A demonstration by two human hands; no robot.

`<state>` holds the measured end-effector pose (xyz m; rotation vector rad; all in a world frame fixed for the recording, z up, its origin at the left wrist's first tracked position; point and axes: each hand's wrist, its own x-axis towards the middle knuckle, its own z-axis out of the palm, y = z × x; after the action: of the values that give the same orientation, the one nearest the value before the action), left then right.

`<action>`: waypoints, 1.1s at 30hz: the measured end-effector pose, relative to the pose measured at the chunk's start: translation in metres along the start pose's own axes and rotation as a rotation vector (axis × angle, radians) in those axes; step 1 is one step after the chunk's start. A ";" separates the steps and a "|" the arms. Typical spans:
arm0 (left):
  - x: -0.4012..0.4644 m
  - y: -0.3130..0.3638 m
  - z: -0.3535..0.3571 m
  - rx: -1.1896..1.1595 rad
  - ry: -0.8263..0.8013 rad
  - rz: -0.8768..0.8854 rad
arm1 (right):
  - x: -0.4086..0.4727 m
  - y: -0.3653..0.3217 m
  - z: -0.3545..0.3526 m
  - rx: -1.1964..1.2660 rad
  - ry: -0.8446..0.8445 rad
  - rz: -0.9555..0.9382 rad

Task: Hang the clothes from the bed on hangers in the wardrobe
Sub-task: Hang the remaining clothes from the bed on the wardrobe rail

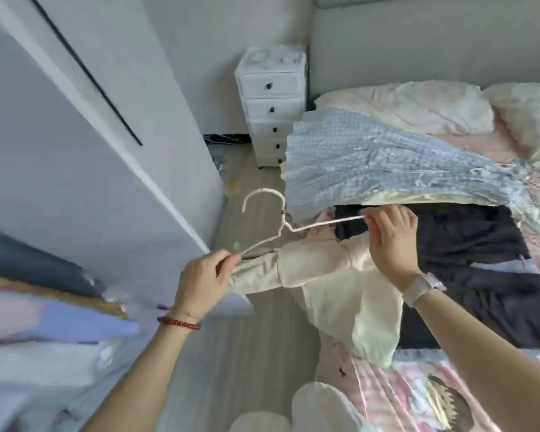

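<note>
Landmark: the thin white wire hanger (281, 226), held in the air beside the bed; all places below are given relative to it.
Wardrobe: clothes already hung (44, 300) are seen far left of and below the hanger, past the white door panel (75, 169).
Left hand (204, 280): the hanger's left shoulder end is pinched between thumb and curled fingers, with the edge of the cream garment caught there too, as far as can be told; a red bead bracelet (178, 323) is worn on this wrist.
Cream knitted garment (331, 282): it is draped just below the hanger, one part stretched toward the left hand, the rest hanging down over the bed edge.
Right hand (391, 241): the hanger's right shoulder end is pinched at the fingertips, the other fingers curled over the cream cloth; a pale wristband (418, 289) is worn.
Bed (530, 369): right of the hanger, a dark garment (468, 244) and a light blue pleated garment (387, 157) are left lying.
Drawer unit (271, 107): a small white chest is seen above the hanger, against the wall.
Step in hand: the hanger is judged to be in the course of being fitted into the cream garment.
Next move: both shoulder ends are to be seated inside the garment, hook kept free, then the piece carried left to the wardrobe rail.
</note>
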<state>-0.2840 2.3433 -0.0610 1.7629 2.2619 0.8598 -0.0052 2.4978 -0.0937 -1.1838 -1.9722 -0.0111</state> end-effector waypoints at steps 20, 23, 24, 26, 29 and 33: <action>-0.339 -0.189 -0.227 0.220 0.890 -0.843 | -0.102 -0.427 0.082 0.700 -0.544 -0.970; -0.364 -0.209 -0.266 0.322 1.002 -0.920 | -0.101 -0.497 0.068 0.782 -0.551 -1.062; -0.371 -0.213 -0.276 0.332 1.051 -0.950 | -0.101 -0.520 0.064 0.806 -0.549 -1.075; -0.382 -0.213 -0.292 0.327 1.158 -1.009 | -0.105 -0.563 0.056 0.862 -0.560 -1.073; -0.385 -0.206 -0.309 0.330 1.241 -1.000 | -0.115 -0.617 0.053 0.903 -0.673 -0.990; -0.374 -0.202 -0.345 0.466 1.305 -0.925 | -0.115 -0.679 0.066 0.907 -0.882 -0.845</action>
<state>-0.4967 1.8481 0.0343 -0.2793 3.6432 1.4867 -0.5226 2.0604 0.0445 0.3559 -2.5840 0.9916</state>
